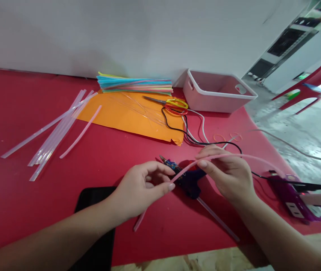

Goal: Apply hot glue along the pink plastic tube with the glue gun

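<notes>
My left hand [145,188] and my right hand [226,175] each pinch a long pink pipe cleaner [188,166] between thumb and fingers. It arches up through both hands. One end trails out below my left hand, and the other curves off to the right past my right hand. Under the hands, a dark blue glue gun [190,184] lies on the red table, partly hidden, its nozzle towards the upper left. A translucent glue stick [219,220] sticks out of its rear. A shorter pink pipe cleaner [81,131] lies by the orange envelope.
Several glue sticks [56,130] lie left of the orange envelope [126,116]. Coloured pipe cleaners [135,83] and scissors [174,103] rest near a pink basket [214,96]. A black phone-like slab [93,226] is under my left forearm; a purple power strip [290,199] stands right, with cords.
</notes>
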